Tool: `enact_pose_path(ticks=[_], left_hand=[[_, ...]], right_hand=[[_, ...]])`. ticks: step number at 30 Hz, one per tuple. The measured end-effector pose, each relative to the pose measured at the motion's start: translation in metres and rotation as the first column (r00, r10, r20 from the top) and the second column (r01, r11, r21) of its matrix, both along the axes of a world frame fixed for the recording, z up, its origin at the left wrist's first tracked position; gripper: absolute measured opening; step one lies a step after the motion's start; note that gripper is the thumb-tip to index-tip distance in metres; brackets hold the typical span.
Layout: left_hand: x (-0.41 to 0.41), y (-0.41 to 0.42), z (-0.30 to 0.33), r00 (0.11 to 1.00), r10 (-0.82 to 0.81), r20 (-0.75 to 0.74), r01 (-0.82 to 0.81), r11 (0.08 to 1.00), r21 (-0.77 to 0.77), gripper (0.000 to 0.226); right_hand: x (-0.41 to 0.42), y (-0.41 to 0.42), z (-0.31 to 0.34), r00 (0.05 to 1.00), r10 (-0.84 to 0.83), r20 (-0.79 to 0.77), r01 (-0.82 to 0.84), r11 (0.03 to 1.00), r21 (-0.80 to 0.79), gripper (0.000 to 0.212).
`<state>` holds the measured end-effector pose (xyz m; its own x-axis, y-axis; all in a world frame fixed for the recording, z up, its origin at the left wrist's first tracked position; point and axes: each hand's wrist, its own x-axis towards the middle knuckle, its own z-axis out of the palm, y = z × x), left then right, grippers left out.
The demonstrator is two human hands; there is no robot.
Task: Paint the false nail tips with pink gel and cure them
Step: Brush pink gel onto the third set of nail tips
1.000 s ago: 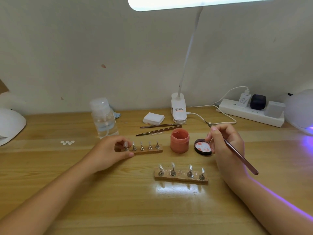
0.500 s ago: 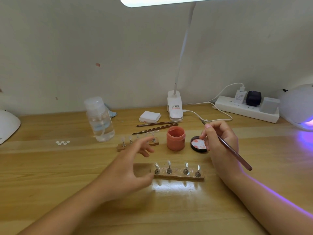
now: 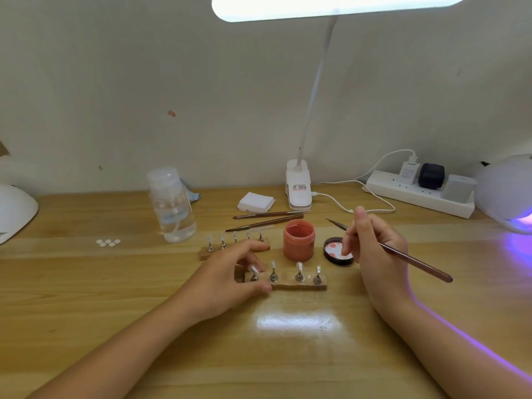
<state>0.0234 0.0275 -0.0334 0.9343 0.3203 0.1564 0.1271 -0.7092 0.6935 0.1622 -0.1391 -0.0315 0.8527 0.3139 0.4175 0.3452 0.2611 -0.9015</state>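
Two wooden holders carry clear false nail tips on metal stands. My left hand grips the left end of the near holder, thumb at its front, fingers behind. The far holder lies just beyond that hand. My right hand holds a thin brown brush, bristle end pointing up and left above the black lid smeared with pink. The open pink gel jar stands between the far holder and the lid.
A clear liquid bottle, white pads, two spare brushes, a clip lamp, a power strip. A curing lamp glows purple at right; another white lamp is at left. Small white dots lie left.
My left hand let go of the far holder, moved toward me and took hold of the near holder's left end. My right hand kept the brush over the lid.
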Motion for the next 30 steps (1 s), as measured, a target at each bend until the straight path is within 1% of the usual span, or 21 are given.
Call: enact_pose_path(ticks=[2, 4, 7, 9, 15, 18, 21, 26, 30], left_hand=[[-0.002, 0.000, -0.001, 1.000, 0.023, 0.014, -0.022, 1.000, -0.008, 0.053], [-0.005, 0.002, -0.002, 0.998, 0.054, 0.039, -0.054, 0.999, -0.006, 0.044], [-0.006, 0.002, -0.001, 0.996, 0.058, 0.070, -0.052, 0.995, -0.090, 0.018], [-0.005, 0.001, 0.000, 0.995, 0.060, 0.084, -0.051, 0.994, -0.099, 0.009], [0.001, -0.011, -0.004, 0.988, 0.072, 0.139, -0.048, 0.984, -0.169, 0.009], [0.001, -0.015, -0.007, 0.979, 0.093, 0.179, -0.059, 0.981, -0.186, 0.015], [0.000, -0.015, -0.007, 0.977, 0.098, 0.190, -0.061, 0.979, -0.194, 0.018], [-0.001, -0.016, -0.006, 0.976, 0.099, 0.195, -0.058, 0.977, -0.203, 0.018], [-0.001, -0.016, -0.006, 0.974, 0.095, 0.207, -0.055, 0.980, -0.193, 0.024]], right_hand=[[0.000, -0.001, 0.007, 0.999, 0.043, -0.034, -0.042, 0.999, 0.027, 0.029], [0.002, -0.001, 0.016, 0.994, 0.093, -0.061, -0.092, 0.996, 0.023, 0.025], [0.007, -0.002, 0.028, 0.994, 0.103, -0.031, -0.105, 0.992, -0.071, 0.034], [0.011, 0.000, 0.035, 0.995, 0.100, -0.019, -0.102, 0.985, -0.142, 0.038], [0.035, 0.021, 0.049, 0.986, 0.026, 0.164, 0.033, 0.936, -0.350, 0.043], [0.039, 0.036, 0.052, 0.969, 0.077, 0.236, 0.045, 0.879, -0.474, 0.043], [0.038, 0.049, 0.051, 0.946, 0.116, 0.304, 0.083, 0.817, -0.570, 0.044], [0.035, 0.062, 0.043, 0.938, 0.110, 0.328, 0.131, 0.764, -0.631, 0.041], [0.031, 0.065, 0.036, 0.923, 0.141, 0.357, 0.144, 0.735, -0.662, 0.036]])
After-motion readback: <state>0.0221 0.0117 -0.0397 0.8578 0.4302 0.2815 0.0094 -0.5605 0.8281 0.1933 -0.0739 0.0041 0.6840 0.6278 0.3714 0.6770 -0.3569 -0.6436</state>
